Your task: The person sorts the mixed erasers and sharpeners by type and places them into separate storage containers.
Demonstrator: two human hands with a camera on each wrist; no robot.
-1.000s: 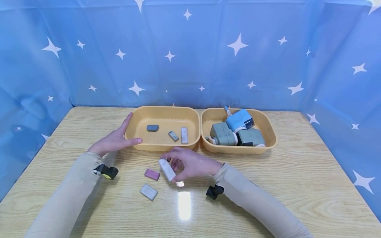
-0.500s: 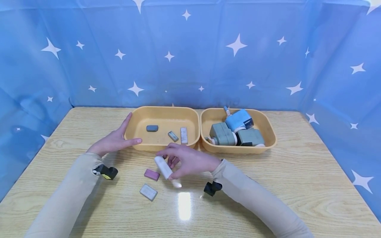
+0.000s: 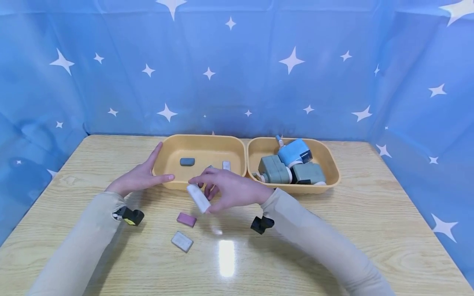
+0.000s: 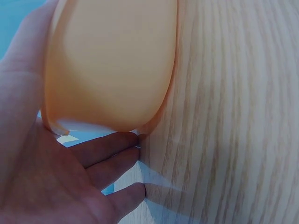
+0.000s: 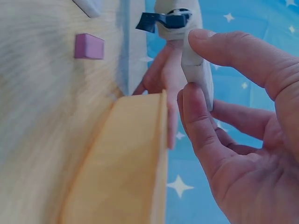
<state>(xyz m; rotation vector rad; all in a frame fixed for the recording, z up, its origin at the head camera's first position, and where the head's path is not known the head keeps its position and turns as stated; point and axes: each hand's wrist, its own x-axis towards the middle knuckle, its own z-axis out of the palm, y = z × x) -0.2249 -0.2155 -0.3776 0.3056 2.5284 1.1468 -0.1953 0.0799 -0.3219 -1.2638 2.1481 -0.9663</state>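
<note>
My right hand [image 3: 231, 189] pinches a white oblong block [image 3: 198, 198] between thumb and fingertips, tilted above the table just in front of the left yellow-orange bin [image 3: 203, 139]. In the right wrist view the thumb presses the top of the white block [image 5: 197, 70] and fingertips its lower side. My left hand [image 3: 138, 176] rests against the bin's left end, thumb along the front rim and fingers straight, as the left wrist view shows too. Inside the bin lie a dark blue-grey block [image 3: 187, 162] and a whitish block [image 3: 226, 165]; a third small block is mostly hidden behind my right hand.
On the wood-grain table [image 3: 296, 255] lie a pink block [image 3: 187, 219] and a pale grey block [image 3: 182, 241]. Beside the left bin, a second bin [image 3: 335, 174] holds two grey-green boxy items [image 3: 274, 169] and a blue one [image 3: 295, 152]. A blue starred curtain surrounds the table.
My right hand has lifted the white block off the table area and carried it up and left toward the bin's front rim. The left hand keeps its place on the bin.
</note>
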